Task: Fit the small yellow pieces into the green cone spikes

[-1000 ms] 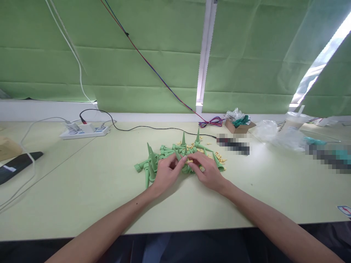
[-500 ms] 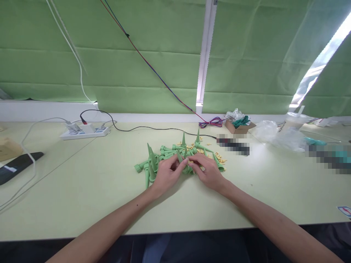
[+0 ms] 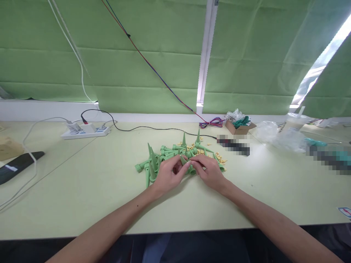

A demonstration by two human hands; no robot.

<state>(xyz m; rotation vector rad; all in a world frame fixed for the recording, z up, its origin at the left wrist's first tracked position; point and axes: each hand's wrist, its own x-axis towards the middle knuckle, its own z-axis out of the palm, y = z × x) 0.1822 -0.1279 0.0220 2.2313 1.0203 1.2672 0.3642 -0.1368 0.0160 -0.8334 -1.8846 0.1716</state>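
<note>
My left hand (image 3: 171, 173) is closed, thumb and fingers pinched on a green plastic spike (image 3: 183, 160) with a tapered tip. Fingertips of my right hand (image 3: 210, 171) are pressed together against that spike's end, and whatever they grip is too small to make out. Around and behind both hands lies a pile of similar green spikes (image 3: 154, 160), some standing on their wide ends, others on their sides. Small yellow hook-like pieces (image 3: 219, 158) are scattered at the pile's right and back, partly hidden by spikes and fingers.
A white power strip (image 3: 85, 134) with plugs sits at the back left, its black cable crossing behind the pile. To the left lies a dark flat object (image 3: 22, 164). Back right are a small cardboard box (image 3: 240, 129), clear plastic bags (image 3: 289, 140) and a lidded cup (image 3: 293, 119).
The spike in my left hand has tilted, its tip now leaning more to the left and lower. Both hands stay close together in nearly the same place.
</note>
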